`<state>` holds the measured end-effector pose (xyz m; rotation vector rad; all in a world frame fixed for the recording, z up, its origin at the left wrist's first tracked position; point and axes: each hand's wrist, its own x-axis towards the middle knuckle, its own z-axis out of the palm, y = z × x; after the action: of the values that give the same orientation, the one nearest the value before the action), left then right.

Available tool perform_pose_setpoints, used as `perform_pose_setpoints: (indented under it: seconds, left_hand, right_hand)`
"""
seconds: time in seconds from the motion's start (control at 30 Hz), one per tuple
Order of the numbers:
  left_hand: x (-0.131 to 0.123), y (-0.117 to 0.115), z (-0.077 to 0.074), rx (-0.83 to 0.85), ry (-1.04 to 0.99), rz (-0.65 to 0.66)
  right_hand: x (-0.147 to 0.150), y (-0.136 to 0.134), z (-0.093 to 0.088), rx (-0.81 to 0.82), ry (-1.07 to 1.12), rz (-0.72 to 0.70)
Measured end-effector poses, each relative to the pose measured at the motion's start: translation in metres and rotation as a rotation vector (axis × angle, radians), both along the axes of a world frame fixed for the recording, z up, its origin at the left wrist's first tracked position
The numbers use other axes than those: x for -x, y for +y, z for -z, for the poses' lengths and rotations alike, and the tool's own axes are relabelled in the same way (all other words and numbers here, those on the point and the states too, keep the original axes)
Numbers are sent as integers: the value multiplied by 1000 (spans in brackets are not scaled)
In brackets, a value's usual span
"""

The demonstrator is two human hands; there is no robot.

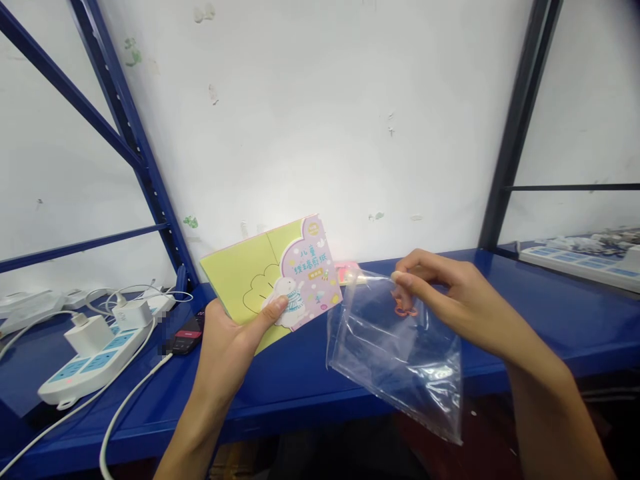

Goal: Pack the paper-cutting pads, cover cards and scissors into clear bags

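My left hand grips a pad of children's paper-cutting sheets, thumb across its front. The pad is yellow-green with a line drawing and a lilac cover band showing a white animal; it is tilted above the blue shelf. On the right, my right hand pinches the upper edge of a clear plastic bag, which hangs down past the shelf's front edge. Small scissors with orange handle loops show just under my right fingertips; whether they are inside the bag or held against it, I cannot tell.
Behind the bag, a pink and yellow item lies on the blue shelf. At left are a white power strip with chargers, loose white cables and a dark phone. Another power strip lies far right. Metal posts frame the white wall.
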<state>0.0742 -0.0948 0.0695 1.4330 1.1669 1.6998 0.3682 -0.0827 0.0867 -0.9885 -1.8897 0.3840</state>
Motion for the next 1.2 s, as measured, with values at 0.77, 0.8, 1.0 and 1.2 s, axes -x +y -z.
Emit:
perform_pose_setpoints:
  seconds: [0.77,0.8,1.0,1.2]
  left_hand:
    - [10,-5,-13,193,31,326]
    - [10,-6,-14,197,22,332]
    - [14,-9,-18,245,24,368]
    - [20,-7,-18,248,104,373]
  right_hand:
    - [-5,-4,-3,-152,87,124]
    - [-5,-4,-3,-158,84,126]
    - [-3,-4,-1,-204,69,157]
    - [-1,-4,-1,-211,63,150]
